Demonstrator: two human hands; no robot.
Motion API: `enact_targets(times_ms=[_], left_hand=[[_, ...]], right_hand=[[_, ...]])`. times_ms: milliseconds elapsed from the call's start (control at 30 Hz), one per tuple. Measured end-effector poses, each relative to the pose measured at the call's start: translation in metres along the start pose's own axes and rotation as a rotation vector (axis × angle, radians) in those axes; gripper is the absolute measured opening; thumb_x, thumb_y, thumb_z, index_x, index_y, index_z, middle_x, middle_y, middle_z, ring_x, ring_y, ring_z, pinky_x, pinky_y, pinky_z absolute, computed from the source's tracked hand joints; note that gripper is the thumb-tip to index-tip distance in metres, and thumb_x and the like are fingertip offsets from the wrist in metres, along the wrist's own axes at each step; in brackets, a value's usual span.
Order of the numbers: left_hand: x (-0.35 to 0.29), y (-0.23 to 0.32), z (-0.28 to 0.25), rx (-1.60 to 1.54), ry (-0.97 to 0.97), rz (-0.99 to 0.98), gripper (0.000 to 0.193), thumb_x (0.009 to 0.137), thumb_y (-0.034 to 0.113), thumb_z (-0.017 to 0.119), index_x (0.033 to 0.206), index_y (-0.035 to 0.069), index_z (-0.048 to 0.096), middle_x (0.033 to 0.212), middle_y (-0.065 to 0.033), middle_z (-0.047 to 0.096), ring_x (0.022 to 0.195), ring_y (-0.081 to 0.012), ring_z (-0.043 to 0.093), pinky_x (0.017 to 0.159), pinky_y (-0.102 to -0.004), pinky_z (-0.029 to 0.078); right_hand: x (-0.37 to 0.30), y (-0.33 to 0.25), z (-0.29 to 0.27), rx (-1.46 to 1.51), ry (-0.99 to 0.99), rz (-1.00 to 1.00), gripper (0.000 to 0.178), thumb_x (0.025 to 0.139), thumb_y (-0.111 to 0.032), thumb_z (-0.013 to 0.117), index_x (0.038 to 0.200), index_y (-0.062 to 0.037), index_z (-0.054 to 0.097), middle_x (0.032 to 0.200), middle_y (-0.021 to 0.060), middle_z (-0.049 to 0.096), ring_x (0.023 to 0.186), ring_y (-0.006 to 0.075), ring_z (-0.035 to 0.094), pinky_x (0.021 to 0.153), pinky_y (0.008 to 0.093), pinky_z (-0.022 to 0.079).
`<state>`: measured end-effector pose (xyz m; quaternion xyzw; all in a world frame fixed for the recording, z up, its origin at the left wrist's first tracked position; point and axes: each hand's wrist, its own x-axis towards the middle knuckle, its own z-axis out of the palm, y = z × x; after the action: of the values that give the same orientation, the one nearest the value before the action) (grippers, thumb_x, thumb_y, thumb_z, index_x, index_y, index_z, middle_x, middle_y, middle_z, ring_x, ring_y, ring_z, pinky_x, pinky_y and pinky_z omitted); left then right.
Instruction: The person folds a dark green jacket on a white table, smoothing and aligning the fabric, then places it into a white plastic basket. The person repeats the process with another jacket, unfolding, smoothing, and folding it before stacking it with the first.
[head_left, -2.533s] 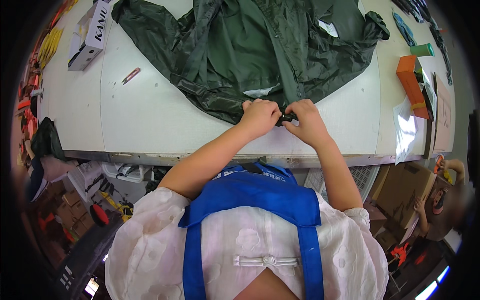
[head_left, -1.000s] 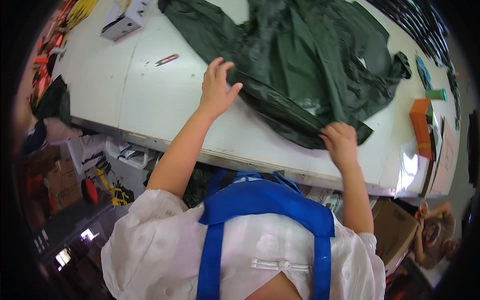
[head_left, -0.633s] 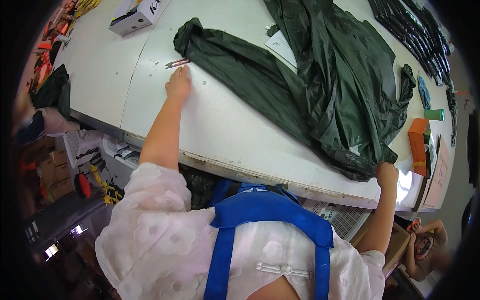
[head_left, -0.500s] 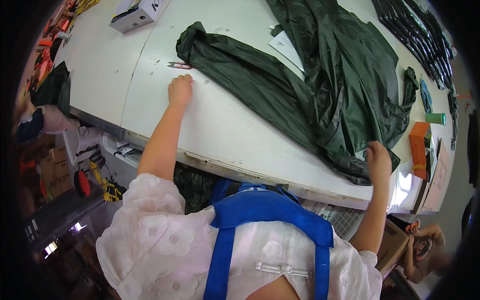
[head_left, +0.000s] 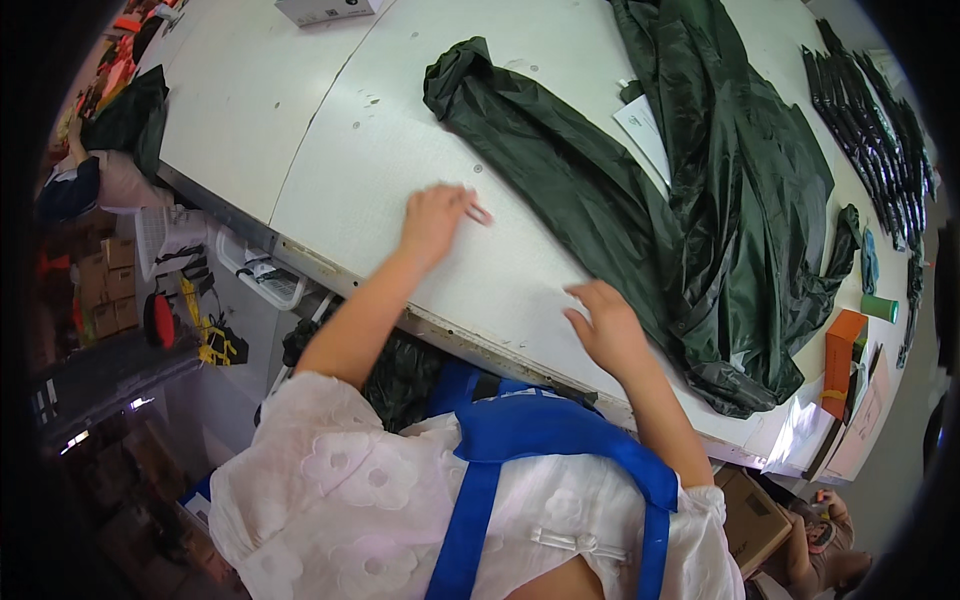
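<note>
In the head view, the left hand (head_left: 432, 222) pinches slim, reddish, blurred snips (head_left: 481, 213), their visible end toward the right hand (head_left: 610, 325), whose thumb and fingers spread beside the garment (head_left: 740, 235). Its glossy, crinkled green sleeve (head_left: 555, 145) slants across the smooth worktop (head_left: 370, 140), cuff beyond the left hand.

The garment (head_left: 735, 200) right of centre is a plain, glossy dark green, and the tag (head_left: 642, 132) by it is white. The table (head_left: 240, 90) is off-white with grey specks; at mid-frame the blurred snips (head_left: 479, 212) look pinkish red. Along the right edge run black packs (head_left: 850, 110), a green roll (head_left: 880, 307) and an orange box (head_left: 840, 350). Lower centre, a solid blue apron (head_left: 565, 440) covers a white blouse (head_left: 350, 500) patterned with white flowers. At far left, cartons (head_left: 108, 285) are brown, straps (head_left: 210, 342) yellow.
</note>
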<state>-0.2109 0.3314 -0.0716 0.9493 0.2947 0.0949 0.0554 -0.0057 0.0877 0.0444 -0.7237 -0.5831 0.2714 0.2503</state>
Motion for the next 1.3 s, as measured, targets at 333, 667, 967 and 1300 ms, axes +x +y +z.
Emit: enact_targets(times_ms=[333, 667, 967, 1300], left_hand=[[0.055, -0.018, -0.034, -0.554, 0.3, -0.231, 0.044, 0.075, 0.014, 0.072, 0.114, 0.005, 0.054, 0.114, -0.0132, 0.055, 0.109, -0.0314, 0.052, 0.093, -0.0419, 0.042], [0.134, -0.003, -0.063, -0.487, 0.501, -0.075, 0.031, 0.067, -0.007, 0.058, 0.094, 0.008, 0.061, 0.099, -0.0091, 0.06, 0.105, -0.0338, 0.05, 0.093, -0.0414, 0.04], [0.016, 0.09, -0.107, -0.554, 0.679, 0.36, 0.026, 0.062, -0.009, 0.065, 0.082, 0.008, 0.064, 0.1, -0.0082, 0.056, 0.105, -0.0313, 0.054, 0.089, -0.0396, 0.047], [-0.057, 0.143, -0.148, -1.189, -0.081, 0.166, 0.025, 0.071, -0.005, 0.062, 0.093, 0.006, 0.064, 0.133, -0.0237, 0.048, 0.116, -0.0308, 0.051, 0.1, -0.0392, 0.04]], right_hand=[[0.081, -0.003, 0.108, -0.393, 0.031, -0.379, 0.024, 0.078, -0.011, 0.056, 0.1, -0.0026, 0.056, 0.08, 0.0086, 0.056, 0.082, 0.024, 0.054, 0.072, 0.036, 0.046], [0.045, -0.008, 0.105, -0.513, 0.076, -0.35, 0.014, 0.084, -0.016, 0.056, 0.09, -0.0032, 0.056, 0.086, 0.0107, 0.054, 0.084, 0.0258, 0.052, 0.071, 0.0344, 0.046], [-0.022, -0.018, 0.05, 0.356, 0.093, -0.007, 0.012, 0.087, -0.005, 0.059, 0.099, -0.0053, 0.059, 0.089, 0.0106, 0.055, 0.067, 0.0242, 0.058, 0.06, 0.0337, 0.05], [-0.037, -0.023, -0.022, 0.946, 0.155, 0.285, 0.036, 0.078, 0.0, 0.071, 0.113, -0.002, 0.063, 0.085, -0.0016, 0.062, 0.067, 0.0011, 0.05, 0.055, 0.0165, 0.038]])
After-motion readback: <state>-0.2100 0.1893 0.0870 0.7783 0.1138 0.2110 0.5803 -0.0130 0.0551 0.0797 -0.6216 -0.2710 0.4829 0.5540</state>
